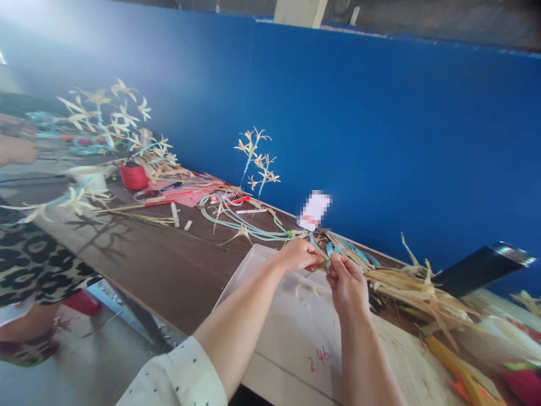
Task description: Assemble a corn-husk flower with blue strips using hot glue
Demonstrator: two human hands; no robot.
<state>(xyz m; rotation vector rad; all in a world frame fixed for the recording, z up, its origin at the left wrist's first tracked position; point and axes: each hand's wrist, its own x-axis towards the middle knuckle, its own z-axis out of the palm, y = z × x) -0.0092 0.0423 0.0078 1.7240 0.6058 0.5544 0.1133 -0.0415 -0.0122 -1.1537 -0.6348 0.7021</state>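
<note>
My left hand point(301, 255) is closed, its fingertips pinching a thin straw-coloured strip point(315, 269) above a white tray point(236, 282). Close beside it, my right hand point(350, 285) pinches at the same spot, where light blue tape point(330, 250) shows by the fingertips. The fingers hide most of the small piece between them. Dried pale husks point(406, 282) lie in a heap just right of my right hand.
A dark bottle point(482, 269) lies tilted at the right, near a yellow tool point(460, 369). Pale tubing point(249, 228), husk flowers point(249, 146) and a red thread spool point(133, 176) line the left side. Another person's hand point(17, 151) is at the far left. A blue partition point(380, 141) stands behind.
</note>
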